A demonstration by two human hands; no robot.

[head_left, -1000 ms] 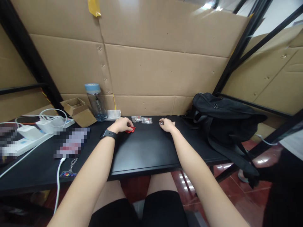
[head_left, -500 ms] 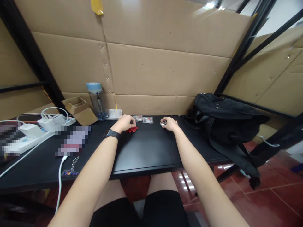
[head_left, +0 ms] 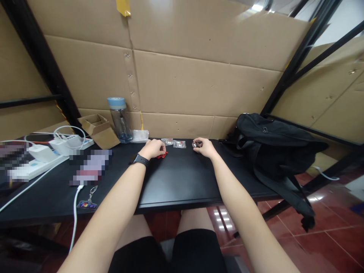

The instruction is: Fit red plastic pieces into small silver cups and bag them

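My left hand point(head_left: 155, 148), with a dark watch on the wrist, rests on the black table with its fingers curled over a small crumpled red bundle point(head_left: 162, 155), probably cloth. Most of the bundle is covered by the hand. To the right, my right hand point(head_left: 206, 148) has thumb and fingers closed around a small shiny silvery object point(head_left: 195, 144), too small to name exactly. Between the hands, near the cardboard wall, lie two small clear packets, a left packet point(head_left: 168, 141) and a right packet point(head_left: 179, 144), each with something shiny and a bit of red inside.
A blue-lidded bottle point(head_left: 121, 120), an opened cardboard box point(head_left: 99, 131) and a white packet point(head_left: 140, 135) stand left. Nearer are a blurred-out phone point(head_left: 92, 167), a keyring charm point(head_left: 87, 204) and a power strip point(head_left: 36, 163) with cables. A black bag point(head_left: 275, 144) fills the right side.
The whole view has shifted slightly to the right. Less of the red bundle shows beneath my left hand. My right hand stays at the shiny object, its fingers slightly differently placed.
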